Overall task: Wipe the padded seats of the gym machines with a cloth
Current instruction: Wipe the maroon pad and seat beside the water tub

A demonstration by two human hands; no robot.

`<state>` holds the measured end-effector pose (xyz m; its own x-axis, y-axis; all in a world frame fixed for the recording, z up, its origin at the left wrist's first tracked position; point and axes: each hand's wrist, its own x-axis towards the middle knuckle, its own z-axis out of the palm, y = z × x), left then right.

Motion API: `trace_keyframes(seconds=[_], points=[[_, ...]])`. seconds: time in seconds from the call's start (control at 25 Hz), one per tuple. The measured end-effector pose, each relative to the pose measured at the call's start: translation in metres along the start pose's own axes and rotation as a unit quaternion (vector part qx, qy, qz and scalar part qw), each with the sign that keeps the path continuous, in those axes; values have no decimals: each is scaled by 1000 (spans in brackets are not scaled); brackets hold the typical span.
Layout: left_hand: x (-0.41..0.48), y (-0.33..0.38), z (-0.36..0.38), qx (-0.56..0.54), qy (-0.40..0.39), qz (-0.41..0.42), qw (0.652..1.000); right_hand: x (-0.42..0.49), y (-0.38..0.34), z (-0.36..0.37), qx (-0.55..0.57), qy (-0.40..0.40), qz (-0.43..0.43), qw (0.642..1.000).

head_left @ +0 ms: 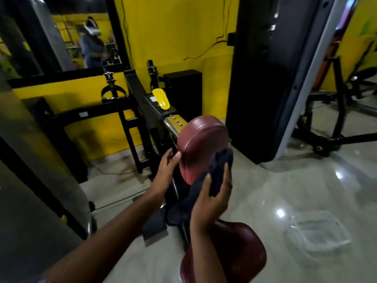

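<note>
A maroon padded backrest [201,139] stands upright on a black and yellow gym machine in the middle of the view. My left hand [166,170] grips its left edge. My right hand [212,198] holds a dark cloth [219,172] against the pad's lower right face; the cloth's tail hangs down to the left. Below my right forearm sits the maroon padded seat [242,252] of the same machine, partly hidden by the arm.
A clear plastic container [318,234] lies on the glossy tiled floor at the right. A tall black weight-stack column [263,78] stands behind the pad. Black machine frames [126,117] and a wall mirror [61,35] are at the left, with yellow walls behind.
</note>
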<state>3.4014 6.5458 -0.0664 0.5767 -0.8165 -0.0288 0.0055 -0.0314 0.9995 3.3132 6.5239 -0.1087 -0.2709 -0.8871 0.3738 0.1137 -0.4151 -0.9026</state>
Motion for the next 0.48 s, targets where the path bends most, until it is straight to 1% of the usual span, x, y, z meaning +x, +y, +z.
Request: trace_keyframes(seconds=[0.08, 0.16, 0.2, 0.24, 0.28, 0.36, 0.4, 0.44, 0.48], points=[[26, 11, -3, -41, -56, 15, 997, 11, -3, 32, -38, -9, -28, 999], [41, 15, -1, -67, -124, 12, 990, 18, -9, 62, -98, -14, -63, 993], [46, 12, -1, -61, -146, 17, 987, 21, -6, 71, -119, -3, -79, 990], [49, 9, -1, -42, -152, 27, 987, 26, 0, 74, -123, 14, -77, 989], [52, 4, -2, -30, -152, 34, 987, 32, 12, 74, -108, 39, -49, 992], [59, -2, -3, -28, -161, 45, 985, 45, 41, 67, -55, 97, 53, 992], [60, -2, -4, -29, -167, 47, 984, 42, 50, 64, -43, 107, 99, 988], [60, 0, -6, -30, -176, 43, 983, 32, 50, 63, -46, 102, 122, 986], [59, 0, -9, -26, -183, 43, 982, 21, 42, 65, -56, 83, 119, 988]])
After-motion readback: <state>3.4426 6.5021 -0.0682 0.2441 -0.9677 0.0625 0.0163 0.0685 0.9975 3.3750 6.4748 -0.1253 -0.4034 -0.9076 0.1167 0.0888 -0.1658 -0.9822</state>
